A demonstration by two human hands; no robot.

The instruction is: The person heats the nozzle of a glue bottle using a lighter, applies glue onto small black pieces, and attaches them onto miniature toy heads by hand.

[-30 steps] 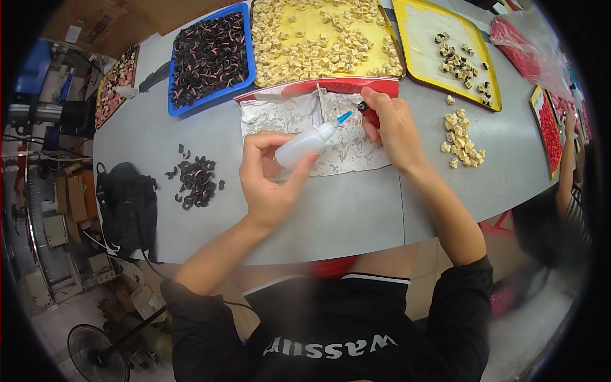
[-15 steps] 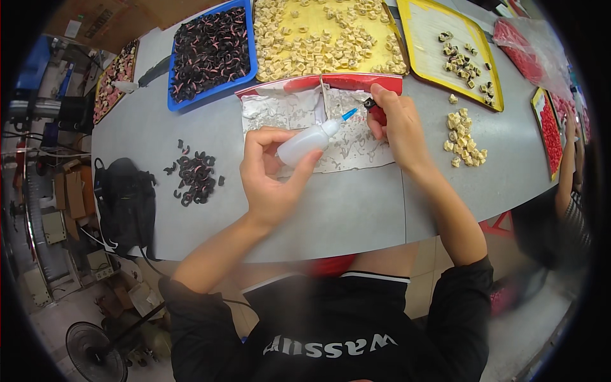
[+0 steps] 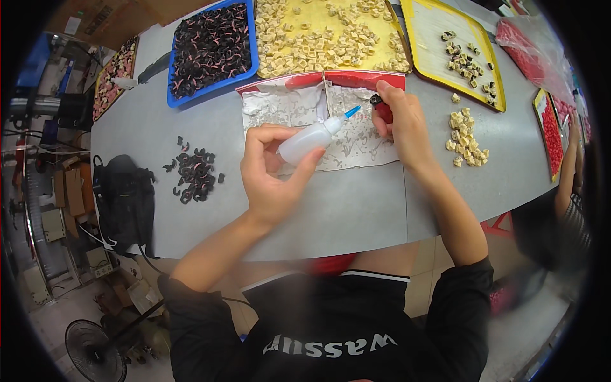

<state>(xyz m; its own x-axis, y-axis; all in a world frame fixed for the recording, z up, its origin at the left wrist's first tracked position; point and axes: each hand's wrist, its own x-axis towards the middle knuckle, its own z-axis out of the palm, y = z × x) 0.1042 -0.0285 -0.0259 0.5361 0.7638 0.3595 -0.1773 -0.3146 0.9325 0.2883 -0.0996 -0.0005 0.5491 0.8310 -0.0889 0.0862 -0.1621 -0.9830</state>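
My left hand is closed around a translucent white squeeze bottle, tilted with its blue nozzle tip up to the right. My right hand grips a small red lighter whose dark end points toward the tip; a small gap lies between them. I cannot make out a flame. Beneath both hands lies a stained white-and-red sheet with grey residue. Left of my hands is a loose pile of black curved pieces. A pile of cream cube-shaped pieces sits to the right.
Along the back stand a blue tray of black pieces, a yellow tray of cream pieces, and another yellow tray with few pieces. A black bag lies at left. Another person's arm shows at far right, beside a red-filled tray.
My right hand and the lighter have shifted slightly right. The bottle has moved only a little, its tip slightly up and right. The gap between lighter and tip looks about the same.
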